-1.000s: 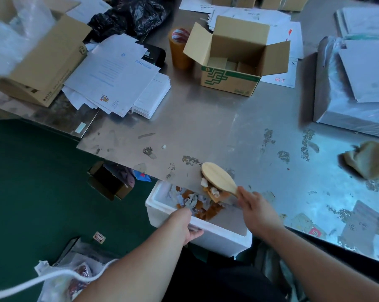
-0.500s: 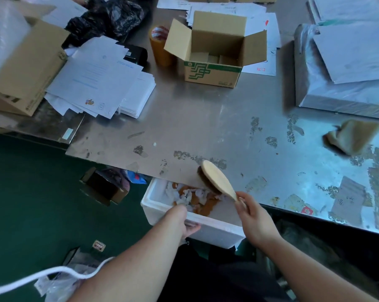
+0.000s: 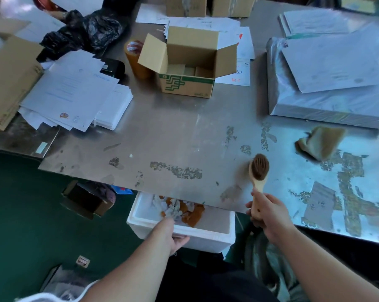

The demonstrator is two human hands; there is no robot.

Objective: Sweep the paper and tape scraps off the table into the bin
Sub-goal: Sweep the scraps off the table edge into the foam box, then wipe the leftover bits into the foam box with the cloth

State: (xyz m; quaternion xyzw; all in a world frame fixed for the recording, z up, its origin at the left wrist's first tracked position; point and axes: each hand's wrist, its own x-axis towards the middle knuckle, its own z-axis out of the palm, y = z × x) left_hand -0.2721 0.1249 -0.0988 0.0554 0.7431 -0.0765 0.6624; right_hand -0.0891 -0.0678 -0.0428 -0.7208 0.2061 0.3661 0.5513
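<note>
The left hand (image 3: 170, 233) grips the near rim of the white foam bin (image 3: 208, 237), fingers curled under the wall. The bin sits just below the near edge of the metal worktop (image 3: 173, 131), its far part tucked beneath it. White paper and brown tape scraps (image 3: 184, 211) lie heaped in the bin's far left corner. The right hand (image 3: 269, 216) is wrapped round the wooden handle of a brush (image 3: 259, 171), whose head is raised over the worktop with the bristles facing the camera; whether it touches the surface cannot be told. A crumpled brown tape wad (image 3: 320, 141) lies on the worktop, well right of the brush. Farther back stand an open carton (image 3: 188, 62), a tape roll (image 3: 133, 59) touching its left flap, and a fanned stack of papers (image 3: 75, 94).
</note>
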